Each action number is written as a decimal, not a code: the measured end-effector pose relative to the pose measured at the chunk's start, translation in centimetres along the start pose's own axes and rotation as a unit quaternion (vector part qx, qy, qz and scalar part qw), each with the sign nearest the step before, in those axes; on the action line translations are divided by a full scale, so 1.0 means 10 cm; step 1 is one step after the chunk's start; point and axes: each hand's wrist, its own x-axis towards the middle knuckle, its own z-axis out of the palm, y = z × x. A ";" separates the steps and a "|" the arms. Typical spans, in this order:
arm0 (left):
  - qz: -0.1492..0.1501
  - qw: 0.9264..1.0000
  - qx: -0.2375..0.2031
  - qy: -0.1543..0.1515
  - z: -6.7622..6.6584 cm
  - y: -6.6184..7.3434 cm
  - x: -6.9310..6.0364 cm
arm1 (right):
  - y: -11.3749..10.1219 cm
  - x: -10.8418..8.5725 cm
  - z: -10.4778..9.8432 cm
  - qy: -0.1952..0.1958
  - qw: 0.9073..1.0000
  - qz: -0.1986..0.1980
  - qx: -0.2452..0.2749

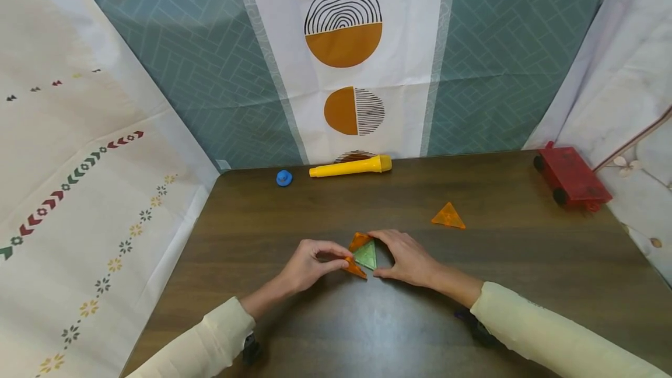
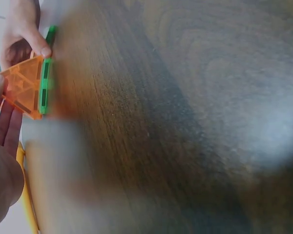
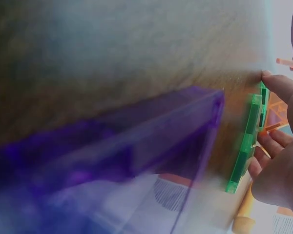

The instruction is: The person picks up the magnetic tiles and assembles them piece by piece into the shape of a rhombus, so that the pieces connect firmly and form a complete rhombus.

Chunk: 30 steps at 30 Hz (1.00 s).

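My left hand (image 1: pixel 315 264) pinches an orange triangular tile (image 1: pixel 356 268) between thumb and fingers, beside a green triangular tile (image 1: pixel 366 255). On the other side, my right hand (image 1: pixel 406 258) holds the green tile, thumb at its near corner and fingers at the far end. Another orange tile (image 1: pixel 359 241) adjoins the green one near the right fingertips. The left wrist view shows the pinched orange tile (image 2: pixel 24 85) against a green edge (image 2: pixel 45 87). Two green edges (image 3: pixel 246 141) show in the right wrist view; whether they belong to one tile I cannot tell.
A loose orange triangle (image 1: pixel 448 216) lies to the right. Farther back are a yellow toy microphone (image 1: pixel 350 167), a small blue toy (image 1: pixel 284 178) and a red wheeled cart (image 1: pixel 574 174). A translucent purple piece (image 3: pixel 136 141) looms close in the right wrist view.
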 end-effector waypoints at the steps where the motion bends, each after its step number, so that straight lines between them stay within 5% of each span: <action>1: 0.000 1.000 0.001 0.001 0.01 -0.01 0.01 | 0.00 0.00 0.00 -0.002 1.000 -0.001 0.000; 30: 0.034 0.999 0.007 0.010 0.10 -0.12 0.13 | 0.01 0.01 -0.01 -0.011 1.000 -0.010 -0.002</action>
